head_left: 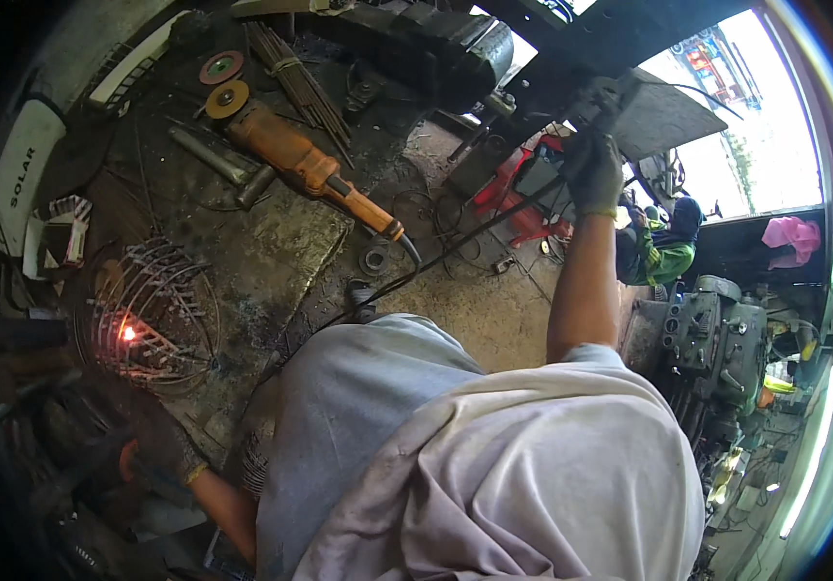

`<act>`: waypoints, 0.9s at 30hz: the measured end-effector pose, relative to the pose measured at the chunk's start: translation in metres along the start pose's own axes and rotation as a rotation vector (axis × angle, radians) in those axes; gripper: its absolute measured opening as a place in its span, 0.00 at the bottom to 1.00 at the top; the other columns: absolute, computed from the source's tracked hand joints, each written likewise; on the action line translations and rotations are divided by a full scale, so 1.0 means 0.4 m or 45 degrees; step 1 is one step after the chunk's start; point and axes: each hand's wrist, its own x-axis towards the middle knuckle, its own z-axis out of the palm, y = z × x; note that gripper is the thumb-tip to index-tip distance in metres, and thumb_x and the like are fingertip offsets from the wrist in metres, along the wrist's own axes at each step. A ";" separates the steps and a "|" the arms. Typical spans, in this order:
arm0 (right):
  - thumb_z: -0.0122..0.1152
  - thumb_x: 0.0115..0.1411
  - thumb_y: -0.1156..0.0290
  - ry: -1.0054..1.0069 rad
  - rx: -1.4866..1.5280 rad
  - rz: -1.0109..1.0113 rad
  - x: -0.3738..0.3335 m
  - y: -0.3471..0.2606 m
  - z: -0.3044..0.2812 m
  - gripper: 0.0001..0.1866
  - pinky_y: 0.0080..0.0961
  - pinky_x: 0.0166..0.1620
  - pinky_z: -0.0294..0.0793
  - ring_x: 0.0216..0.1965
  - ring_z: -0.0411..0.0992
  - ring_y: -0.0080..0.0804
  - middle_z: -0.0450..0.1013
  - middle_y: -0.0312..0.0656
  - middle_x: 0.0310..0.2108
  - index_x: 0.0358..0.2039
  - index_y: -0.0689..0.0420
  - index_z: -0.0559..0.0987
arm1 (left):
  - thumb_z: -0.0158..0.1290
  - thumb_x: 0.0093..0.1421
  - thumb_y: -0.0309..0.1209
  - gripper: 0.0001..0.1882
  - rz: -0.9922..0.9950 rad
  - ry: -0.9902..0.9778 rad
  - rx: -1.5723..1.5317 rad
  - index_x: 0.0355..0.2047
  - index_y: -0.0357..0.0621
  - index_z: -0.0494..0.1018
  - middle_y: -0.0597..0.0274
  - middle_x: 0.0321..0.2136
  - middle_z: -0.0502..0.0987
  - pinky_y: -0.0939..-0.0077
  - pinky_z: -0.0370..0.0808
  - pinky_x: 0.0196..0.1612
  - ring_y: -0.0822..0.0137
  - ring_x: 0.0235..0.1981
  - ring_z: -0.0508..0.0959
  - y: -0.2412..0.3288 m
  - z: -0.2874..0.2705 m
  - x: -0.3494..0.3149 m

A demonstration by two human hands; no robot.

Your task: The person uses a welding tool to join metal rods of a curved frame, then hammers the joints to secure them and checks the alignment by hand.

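Note:
My left hand, in a dark glove with a yellowish cuff, is low on the left beside a rounded cage of metal rods. Its fingers are lost in shadow, and a curved orange-red piece shows next to it. A bright red-orange glow burns on the cage's rods. At upper right, my raised right hand, also gloved, is closed beside a grey flat panel. What it grips is hidden by the glove and dark background. A black cable runs from near this hand down to the left.
An orange angle grinder lies on the dark worktable, near loose discs, a bundle of rods and a metal hammer-like tool. A person in green crouches beyond. A grey machine stands at right.

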 end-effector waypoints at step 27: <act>0.59 0.67 0.63 -0.821 2.220 1.131 0.032 0.221 0.554 0.15 0.32 0.49 0.78 0.40 0.76 0.28 0.77 0.36 0.38 0.51 0.54 0.76 | 0.46 0.72 0.35 0.20 0.417 0.234 0.593 0.59 0.42 0.74 0.58 0.54 0.79 0.72 0.72 0.57 0.62 0.53 0.79 -0.153 0.025 -0.018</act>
